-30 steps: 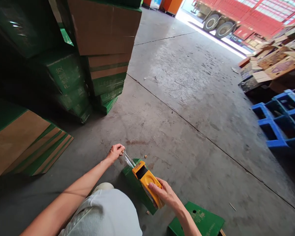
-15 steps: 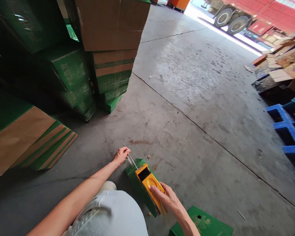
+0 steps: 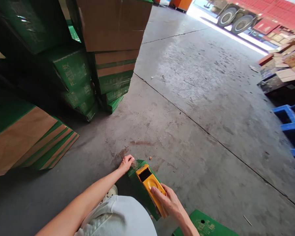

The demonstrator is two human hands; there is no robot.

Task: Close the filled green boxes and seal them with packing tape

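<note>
**Dispenser (image 3: 149, 181) and tape (image 3: 134, 165) over a green box (image 3: 137, 186)**

In the head view, the right hand (image 3: 170, 199) is wrapped round the rear part of the yellow dispenser, thumb laid across its upper face. The dispenser lies along the narrow green box on the floor (image 3: 186, 131), its dark opening towards the box's far end; whether it touches the box I cannot tell. The left hand (image 3: 127, 164) is closed in a pinch at that far end, with clear tape at its fingertips, just ahead of the dispenser. The fingers hide the tape's very end.

A pale-clothed leg (image 3: 132, 218) shows between the forearms, and a light shoe (image 3: 111, 190) stands beside it, partly hidden by the left arm. Near the right forearm, at the bottom edge, lies a second green box (image 3: 206, 225) with a round hole. Stacked green and brown boxes (image 3: 113, 36) rise on the left, well apart from the hands. Across the floor, on the right, are blue crates (image 3: 293, 128) and heaped cartons (image 3: 288, 74); beyond stands a red truck (image 3: 265, 27).
</note>
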